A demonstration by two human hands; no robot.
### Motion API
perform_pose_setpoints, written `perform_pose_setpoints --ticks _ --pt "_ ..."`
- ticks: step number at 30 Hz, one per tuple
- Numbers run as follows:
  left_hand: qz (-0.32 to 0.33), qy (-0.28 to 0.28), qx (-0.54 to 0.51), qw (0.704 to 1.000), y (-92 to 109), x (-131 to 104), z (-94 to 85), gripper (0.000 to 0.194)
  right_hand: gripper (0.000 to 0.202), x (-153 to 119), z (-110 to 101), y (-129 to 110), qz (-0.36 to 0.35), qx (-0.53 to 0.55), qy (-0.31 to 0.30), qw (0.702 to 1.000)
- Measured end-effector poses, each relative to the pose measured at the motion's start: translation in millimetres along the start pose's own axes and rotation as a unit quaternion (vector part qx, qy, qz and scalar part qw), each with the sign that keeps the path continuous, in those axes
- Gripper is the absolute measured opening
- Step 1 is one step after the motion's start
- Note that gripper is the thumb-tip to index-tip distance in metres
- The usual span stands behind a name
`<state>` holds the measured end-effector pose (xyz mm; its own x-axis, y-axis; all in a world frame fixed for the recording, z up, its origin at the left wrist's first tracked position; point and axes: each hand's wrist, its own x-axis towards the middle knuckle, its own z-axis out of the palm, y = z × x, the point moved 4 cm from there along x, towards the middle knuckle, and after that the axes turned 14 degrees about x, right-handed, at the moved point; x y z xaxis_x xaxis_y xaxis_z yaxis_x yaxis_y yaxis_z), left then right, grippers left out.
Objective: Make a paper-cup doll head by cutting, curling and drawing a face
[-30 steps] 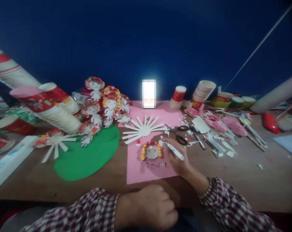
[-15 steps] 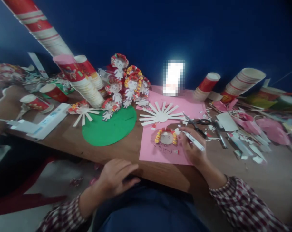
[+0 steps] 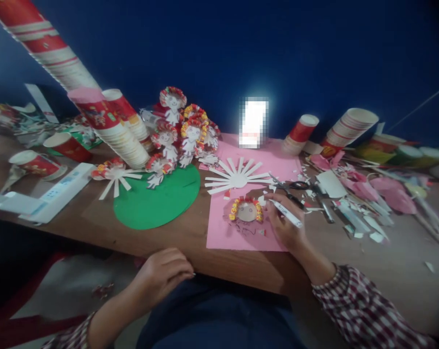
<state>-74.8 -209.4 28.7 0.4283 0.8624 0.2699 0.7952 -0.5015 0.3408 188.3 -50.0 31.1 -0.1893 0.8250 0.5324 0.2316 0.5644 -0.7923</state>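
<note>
A white marker point(image 3: 288, 214) is gripped in my right hand point(image 3: 285, 224), which rests at the right side of the pink sheet point(image 3: 219, 235). Just left of its fingers lies a round paper face point(image 3: 247, 212) with a curled red and yellow rim and drawn eyes. Dark scribbles show below the face. My left hand point(image 3: 168, 271) is at the table's front edge, its fingers bent and pressed together with nothing visible in them. Behind the face, a white paper piece cut into spreading strips point(image 3: 237, 178) lies on the pink sheet.
Paper figures point(image 3: 192, 135) stand behind a green oval sheet point(image 3: 157, 198). Tall stacked cups point(image 3: 128, 145) lean at the left, near a white power strip point(image 3: 59, 194). Scissors point(image 3: 292, 186), paper scraps and more cups point(image 3: 353, 126) are at the right. A bright pixelated screen point(image 3: 254, 121) stands behind.
My left hand has drawn slightly left and down, and its fingers have closed together. The view has shifted a little. My right hand still holds the marker beside the face.
</note>
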Motion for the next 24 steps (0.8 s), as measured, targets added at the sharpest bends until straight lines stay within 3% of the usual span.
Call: perform_pose_setpoints --ticks 4,10,14,21,24 --pt "-0.099 0.021 -0.019 0.995 -7.5 13.4 -4.8 0.02 0.015 0.3 -0.4 0.5 -0.009 0.006 0.006 1.0" --pt "-0.072 0.051 -0.023 0.996 -17.5 54.3 -2.6 0.027 0.015 -1.7 -0.3 4.1 0.006 0.013 0.007 1.0" --pt "-0.081 0.031 -0.106 0.991 -21.7 89.6 4.5 0.011 0.017 -2.5 0.7 5.4 -0.021 0.025 0.007 0.999" --pt "-0.187 0.056 -0.186 0.963 -41.6 149.6 20.4 0.025 0.026 1.3 -3.8 0.3 -0.081 -0.009 0.034 0.996" --pt "-0.189 0.024 -0.211 0.959 -50.6 179.2 30.6 0.031 0.032 2.9 -6.4 -0.6 -0.093 -0.033 0.067 0.993"
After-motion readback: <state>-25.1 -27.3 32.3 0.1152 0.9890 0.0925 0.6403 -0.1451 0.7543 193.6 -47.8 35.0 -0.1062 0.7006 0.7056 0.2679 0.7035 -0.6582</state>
